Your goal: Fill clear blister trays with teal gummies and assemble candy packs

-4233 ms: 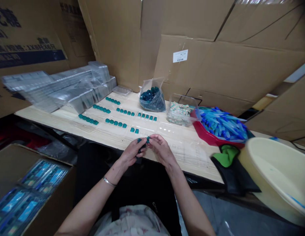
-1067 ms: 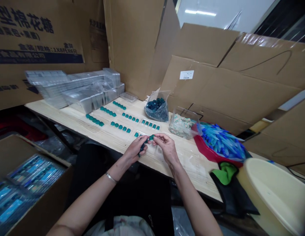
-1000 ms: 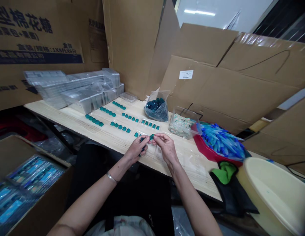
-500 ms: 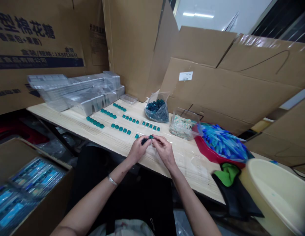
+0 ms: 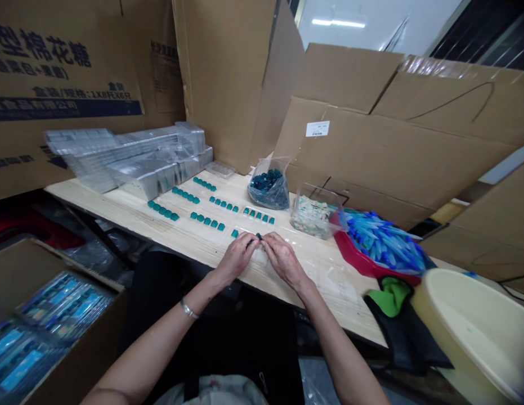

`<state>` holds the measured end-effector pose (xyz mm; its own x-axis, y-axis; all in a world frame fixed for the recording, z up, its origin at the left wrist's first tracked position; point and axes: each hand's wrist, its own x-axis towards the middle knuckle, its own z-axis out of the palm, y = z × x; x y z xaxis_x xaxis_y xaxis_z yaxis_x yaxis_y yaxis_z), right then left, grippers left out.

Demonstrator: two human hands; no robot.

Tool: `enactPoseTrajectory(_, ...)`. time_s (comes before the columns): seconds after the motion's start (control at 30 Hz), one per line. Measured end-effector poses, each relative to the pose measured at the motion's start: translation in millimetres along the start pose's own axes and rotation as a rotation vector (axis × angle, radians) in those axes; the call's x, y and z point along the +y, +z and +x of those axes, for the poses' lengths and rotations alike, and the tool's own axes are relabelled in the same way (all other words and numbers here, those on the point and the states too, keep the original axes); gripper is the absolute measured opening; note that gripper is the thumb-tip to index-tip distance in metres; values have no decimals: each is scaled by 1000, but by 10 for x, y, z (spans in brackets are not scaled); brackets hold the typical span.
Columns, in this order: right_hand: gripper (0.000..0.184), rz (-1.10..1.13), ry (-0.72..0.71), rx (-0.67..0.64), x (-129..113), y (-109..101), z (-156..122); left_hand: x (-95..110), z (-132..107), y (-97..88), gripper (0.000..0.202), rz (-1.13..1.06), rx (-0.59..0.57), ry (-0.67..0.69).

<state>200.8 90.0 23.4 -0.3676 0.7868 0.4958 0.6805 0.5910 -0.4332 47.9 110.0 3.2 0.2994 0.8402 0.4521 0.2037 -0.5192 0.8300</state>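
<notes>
A small teal piece (image 5: 259,235), probably light and slick, best pinched by its edges, sits where the left hand (image 5: 236,259) and right hand (image 5: 283,261) meet; I cannot tell whether either grips it.

The small square teal pieces (image 5: 201,218) sit in rows on the pale wooden table (image 5: 329,298), which has thin brown stripes. The long pointy blue-and-white pieces (image 5: 384,242) lie in a red tray (image 5: 350,253). The round cream tub (image 5: 460,320) has tiny blue spots. The soft cloth (image 5: 390,293) is bright green and black.
</notes>
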Motion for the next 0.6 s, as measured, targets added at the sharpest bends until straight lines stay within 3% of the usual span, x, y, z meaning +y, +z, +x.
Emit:
enactPoseTrajectory(0.23,30,-122,-21,29,-80,85,-20,-72,-10,41,14,127,-11,-42)
enactPoseTrajectory(0.6,22,130,93,44,18,72,31,-92,12,-10,12,159,-42,41)
